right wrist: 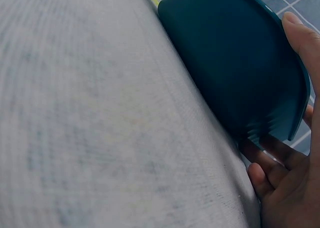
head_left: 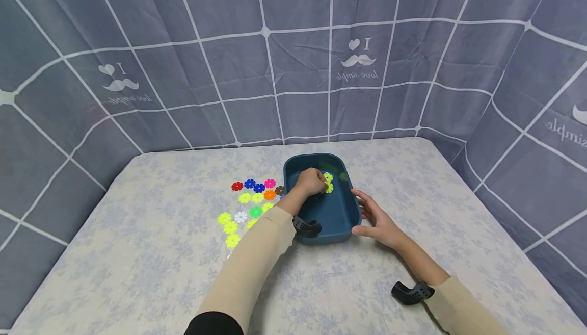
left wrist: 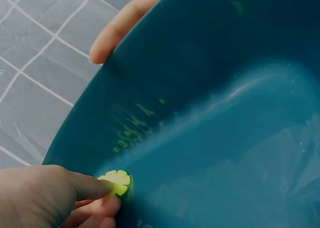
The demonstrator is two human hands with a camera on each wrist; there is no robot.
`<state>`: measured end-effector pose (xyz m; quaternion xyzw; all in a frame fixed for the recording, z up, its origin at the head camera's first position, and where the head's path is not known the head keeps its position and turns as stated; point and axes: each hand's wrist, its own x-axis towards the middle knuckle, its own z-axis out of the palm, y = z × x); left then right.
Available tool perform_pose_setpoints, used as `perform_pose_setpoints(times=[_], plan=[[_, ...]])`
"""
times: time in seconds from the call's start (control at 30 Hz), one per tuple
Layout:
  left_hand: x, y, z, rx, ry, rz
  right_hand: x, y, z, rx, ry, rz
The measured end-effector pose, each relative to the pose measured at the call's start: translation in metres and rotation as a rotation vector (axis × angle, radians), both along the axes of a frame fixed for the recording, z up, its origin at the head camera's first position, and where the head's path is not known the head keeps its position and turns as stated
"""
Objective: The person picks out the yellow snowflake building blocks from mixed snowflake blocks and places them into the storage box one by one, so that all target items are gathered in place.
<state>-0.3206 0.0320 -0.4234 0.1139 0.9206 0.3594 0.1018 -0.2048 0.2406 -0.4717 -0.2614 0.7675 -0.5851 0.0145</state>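
Observation:
A dark teal plastic bin (head_left: 332, 217) sits on the table. Inside it, my left hand (head_left: 311, 182) pinches a yellow-green flower-shaped disc (left wrist: 121, 182) between thumb and fingers, close to the bin wall. More yellow-green discs (head_left: 327, 177) show in the bin beside the fingers in the head view. At the bin's right side my right hand (head_left: 378, 224) holds it, thumb at the near corner and fingers along the side. The right wrist view shows the thumb (right wrist: 299, 30) at the rim and other fingers (right wrist: 272, 163) low against the outer wall.
Left of the bin lie loose flower discs: a red one (head_left: 237, 186), blue ones (head_left: 249, 184), a pink one (head_left: 270, 183), an orange one (head_left: 269, 195), a white one (head_left: 240, 216) and several yellow-green ones (head_left: 232, 240). My left forearm hides part of them. A grey curtain (head_left: 298, 59) hangs behind the table.

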Motion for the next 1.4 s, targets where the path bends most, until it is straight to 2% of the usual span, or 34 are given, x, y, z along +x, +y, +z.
perform_pose_setpoints(times=[0.4, 0.7, 1.4], plan=[[0.0017, 0.0012, -0.0011, -0.079, 0.066, -0.002, -0.0003, -0.0003, -0.0005, 0.007, 0.007, -0.003], [0.0014, 0.0037, -0.0021, -0.120, 0.070, 0.021, -0.0001, -0.0001, -0.0003, 0.008, 0.002, -0.003], [0.0004, 0.0031, -0.0033, -0.023, 0.071, 0.035, 0.0007, -0.0006, 0.0024, 0.017, -0.013, -0.012]])
